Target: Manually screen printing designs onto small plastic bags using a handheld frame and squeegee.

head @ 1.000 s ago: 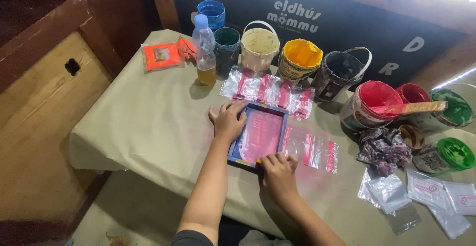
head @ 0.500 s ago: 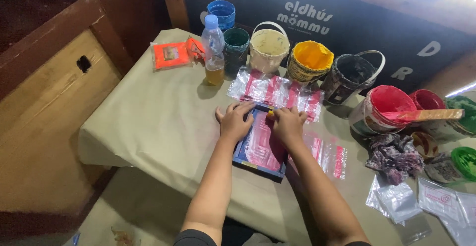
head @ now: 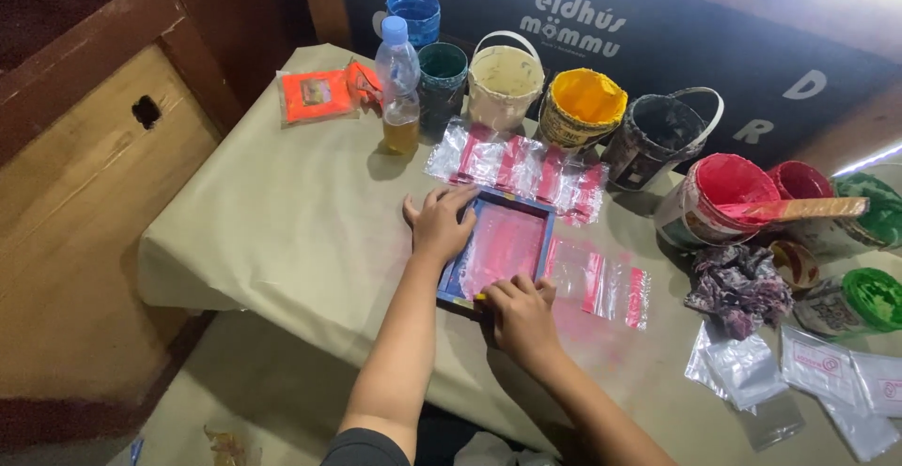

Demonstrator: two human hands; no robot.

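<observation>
Blue-framed printing screen (head: 503, 248), pink mesh, flat on tabletop (head: 282, 222) over clear plastic bags (head: 601, 283). Left hand (head: 440, 224) spread flat on its far-left corner; right hand (head: 520, 314) pressing near edge, fingers curled. Paint buckets (head: 583, 109) behind.

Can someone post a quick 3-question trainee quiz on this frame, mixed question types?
1. True or false: the left hand rests flat on the far left corner of the blue-framed printing screen.
2. Which paint bucket has a wooden stick lying across its rim? A) the yellow paint bucket B) the red paint bucket C) the cream paint bucket
3. Fill in: the right hand presses on the screen's ____ edge.

Key
1. True.
2. B; the wooden stick spans it.
3. Near: the fingers curl over the frame side closest to the person.
</observation>
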